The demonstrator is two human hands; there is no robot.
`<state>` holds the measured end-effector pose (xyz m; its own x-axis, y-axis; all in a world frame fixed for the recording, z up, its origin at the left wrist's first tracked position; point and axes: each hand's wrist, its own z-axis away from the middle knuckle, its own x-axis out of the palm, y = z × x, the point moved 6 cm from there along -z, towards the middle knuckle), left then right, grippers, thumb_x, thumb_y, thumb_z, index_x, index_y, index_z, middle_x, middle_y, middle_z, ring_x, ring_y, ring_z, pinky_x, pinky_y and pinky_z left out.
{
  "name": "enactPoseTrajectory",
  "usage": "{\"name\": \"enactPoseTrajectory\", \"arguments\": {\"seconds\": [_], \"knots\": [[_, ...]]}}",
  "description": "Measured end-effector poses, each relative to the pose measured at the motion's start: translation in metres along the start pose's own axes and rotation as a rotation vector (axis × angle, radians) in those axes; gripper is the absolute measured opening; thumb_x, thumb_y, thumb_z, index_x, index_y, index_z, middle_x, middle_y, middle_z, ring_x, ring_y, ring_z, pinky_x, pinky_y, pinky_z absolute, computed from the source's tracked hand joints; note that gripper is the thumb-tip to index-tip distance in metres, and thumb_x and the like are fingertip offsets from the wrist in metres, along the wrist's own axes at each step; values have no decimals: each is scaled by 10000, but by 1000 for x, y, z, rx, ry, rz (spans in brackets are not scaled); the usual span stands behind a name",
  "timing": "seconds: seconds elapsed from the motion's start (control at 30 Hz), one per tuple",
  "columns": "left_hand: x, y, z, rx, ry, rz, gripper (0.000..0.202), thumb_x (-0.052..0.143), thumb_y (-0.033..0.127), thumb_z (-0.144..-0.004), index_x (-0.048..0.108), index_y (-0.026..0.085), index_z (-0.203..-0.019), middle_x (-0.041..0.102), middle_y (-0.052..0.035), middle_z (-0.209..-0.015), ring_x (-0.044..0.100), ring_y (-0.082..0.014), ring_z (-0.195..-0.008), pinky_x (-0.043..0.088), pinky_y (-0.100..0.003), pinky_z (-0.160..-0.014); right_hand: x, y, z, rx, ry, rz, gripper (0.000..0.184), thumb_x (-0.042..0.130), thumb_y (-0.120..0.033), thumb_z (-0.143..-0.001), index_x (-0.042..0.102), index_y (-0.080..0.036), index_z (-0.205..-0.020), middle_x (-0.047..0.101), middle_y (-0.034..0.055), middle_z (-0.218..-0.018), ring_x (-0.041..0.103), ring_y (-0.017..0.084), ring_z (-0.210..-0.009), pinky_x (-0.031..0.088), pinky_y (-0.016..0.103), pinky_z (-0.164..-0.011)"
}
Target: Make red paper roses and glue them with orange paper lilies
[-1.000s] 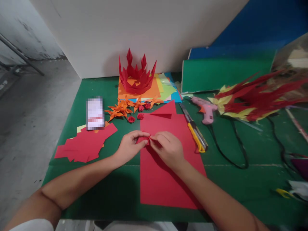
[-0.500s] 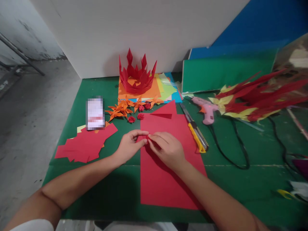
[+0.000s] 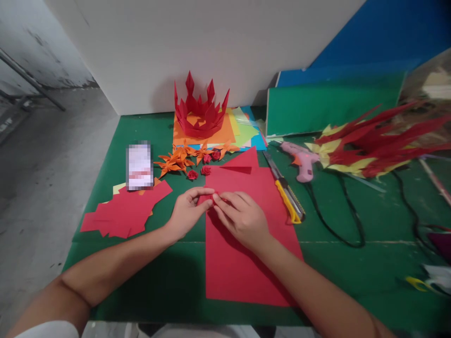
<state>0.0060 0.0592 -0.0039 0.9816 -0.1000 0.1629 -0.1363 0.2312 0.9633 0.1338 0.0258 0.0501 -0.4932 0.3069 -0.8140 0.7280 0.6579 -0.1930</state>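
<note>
Pinching a small red paper piece (image 3: 207, 197) between the nearly closed fingertips of left hand (image 3: 186, 209) and right hand (image 3: 244, 218), above the upper left of a red sheet (image 3: 246, 277). Lying along its right edge: a yellow cutter (image 3: 288, 203).

Head camera, one: worn on your head, facing forward and down; surface (image 3: 169, 286) near, centre frame.

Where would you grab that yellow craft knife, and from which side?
Probably by the yellow handle, from the near side. The knife lies slanted, its handle end nearer the camera and its blade pointing away, so the right hand could close around the handle clear of the blade.
</note>
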Motion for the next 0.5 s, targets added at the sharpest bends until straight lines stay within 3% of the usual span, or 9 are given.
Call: {"name": "enactPoseTrajectory", "arguments": {"seconds": [0.2, 0.3, 0.5], "knots": [[-3, 0, -2, 6, 37, 45, 263, 757, 252, -644, 691, 162, -881, 703, -63, -980, 619, -189, -998, 451, -366, -963, 5, 0, 0, 48, -68, -38, 311, 508, -146, -883, 617, -113, -1173, 661, 143, -1056, 546, 244, -921, 504, 388, -786], [-5, 2, -3, 37, 58, 23, 253, 757, 244, -648, 687, 163, -878, 701, -58, -972, 616, -183, -1005, 448, -363, -977, 7, 5, 2, 103, -43, -123, 350, 496, -122, -880, 595, -145, -1214, 631, 145, -1141, 546, 250, -994, 496, 418, -832], [0, -1, -2, -12, -14, 45, 272, 743, 237, -657, 662, 148, -900, 671, -47, -933, 631, -141, -802, 543, -318, -781, 8, 23, 6, 289, 58, -399, 266, 526, -150, -890, 677, -285, -1063, 645, 69, -1118, 585, 218, -1007, 485, 428, -853]]}}
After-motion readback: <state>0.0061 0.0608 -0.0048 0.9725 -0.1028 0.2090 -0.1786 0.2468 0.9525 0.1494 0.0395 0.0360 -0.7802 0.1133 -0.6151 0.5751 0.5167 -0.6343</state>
